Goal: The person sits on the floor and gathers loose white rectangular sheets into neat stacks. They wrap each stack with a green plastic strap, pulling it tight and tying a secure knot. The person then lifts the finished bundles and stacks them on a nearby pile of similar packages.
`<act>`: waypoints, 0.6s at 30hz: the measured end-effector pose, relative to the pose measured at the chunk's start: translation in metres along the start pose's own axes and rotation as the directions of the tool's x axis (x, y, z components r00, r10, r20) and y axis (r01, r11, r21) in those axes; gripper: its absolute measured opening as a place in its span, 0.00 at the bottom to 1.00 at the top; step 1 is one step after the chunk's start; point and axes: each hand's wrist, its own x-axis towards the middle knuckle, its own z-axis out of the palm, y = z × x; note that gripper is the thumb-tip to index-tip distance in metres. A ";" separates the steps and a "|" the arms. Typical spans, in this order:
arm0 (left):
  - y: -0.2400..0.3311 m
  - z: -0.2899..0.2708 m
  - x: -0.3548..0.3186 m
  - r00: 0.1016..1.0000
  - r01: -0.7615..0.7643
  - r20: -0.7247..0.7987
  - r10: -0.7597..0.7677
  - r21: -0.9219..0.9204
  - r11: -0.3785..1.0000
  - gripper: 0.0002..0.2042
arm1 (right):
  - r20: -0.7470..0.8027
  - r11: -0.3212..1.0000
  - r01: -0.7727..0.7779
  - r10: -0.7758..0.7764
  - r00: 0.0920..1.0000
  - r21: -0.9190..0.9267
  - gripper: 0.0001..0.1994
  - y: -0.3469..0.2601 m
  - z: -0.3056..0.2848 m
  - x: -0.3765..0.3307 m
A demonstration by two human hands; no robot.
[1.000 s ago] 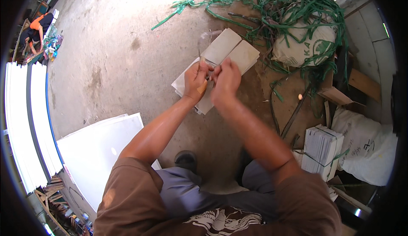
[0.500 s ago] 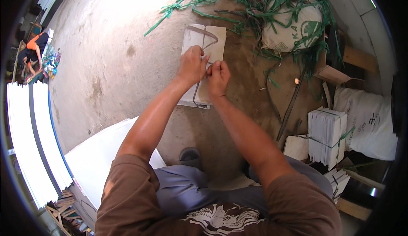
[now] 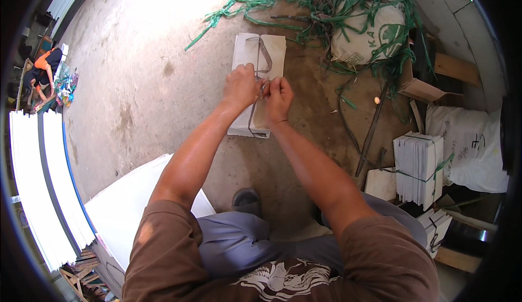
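A bundle of white paper or card sheets (image 3: 276, 49) lies on the concrete floor in front of me. A flat grey-brown strap (image 3: 266, 57) runs lengthwise over it and also crosses it under my hands. My left hand (image 3: 241, 87) is closed with its fingers curled on the strap at the middle of the bundle. Beside it, my right hand (image 3: 279, 98) pinches the strap between thumb and fingers. The crossing point is partly hidden by my fingers. A loose loop of strap curves over the far half of the bundle.
Green plastic strips (image 3: 375, 8) drape over a white sack (image 3: 367, 43) at the far right. Tied bundles of sheets (image 3: 416, 166) stand at the right. Large white sheets (image 3: 136, 193) lie near left, beside tall white stacks (image 3: 32, 182). Another person (image 3: 46, 68) bends down at the far left.
My left hand has shifted slightly left and down, and its fingers have curled over more. The loose strap loop has swung from a wide bend to a narrower curve. My right hand stays nearly in place.
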 end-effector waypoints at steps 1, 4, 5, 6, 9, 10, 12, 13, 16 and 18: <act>-0.001 -0.003 0.003 0.999 0.020 0.045 -0.019 -0.018 1.000 0.18 | 0.048 0.999 0.034 -0.033 0.998 -0.025 0.18 0.001 -0.002 -0.002; -0.008 -0.014 0.022 0.984 0.023 0.175 -0.005 -0.102 0.995 0.18 | 0.160 0.988 0.109 -0.091 0.983 -0.106 0.18 0.005 -0.006 -0.006; -0.010 -0.017 0.026 0.976 0.015 0.216 0.015 -0.136 0.991 0.18 | 0.172 0.983 0.116 -0.091 0.981 -0.140 0.18 0.007 -0.005 -0.006; -0.012 -0.018 0.026 0.977 -0.007 0.210 0.037 -0.143 0.990 0.18 | 0.186 0.976 0.129 -0.095 0.978 -0.177 0.18 0.006 -0.003 -0.003; -0.013 -0.017 0.024 0.979 -0.032 0.194 0.064 -0.166 0.986 0.18 | 0.219 0.960 0.194 -0.148 0.964 -0.204 0.19 0.001 -0.002 -0.010; -0.012 -0.015 0.021 0.980 -0.011 0.192 0.045 -0.175 0.984 0.18 | 0.215 0.963 0.183 -0.139 0.967 -0.197 0.19 0.000 -0.002 -0.011; -0.011 -0.013 0.020 0.979 0.017 0.203 0.019 -0.171 0.985 0.18 | 0.206 0.970 0.157 -0.117 0.971 -0.187 0.19 -0.002 -0.005 -0.012; -0.013 -0.014 0.022 0.977 0.024 0.215 0.011 -0.157 0.987 0.18 | 0.200 0.975 0.149 -0.116 0.973 -0.163 0.19 -0.001 -0.004 -0.014; -0.015 -0.026 0.029 0.954 0.017 0.299 0.007 -0.077 0.997 0.17 | 0.192 0.976 0.158 -0.128 0.973 -0.148 0.18 0.003 -0.001 -0.016; -0.017 -0.030 0.032 0.936 0.027 0.352 0.001 -0.073 0.997 0.17 | 0.200 0.957 0.198 -0.156 0.967 -0.210 0.17 0.008 -0.006 -0.016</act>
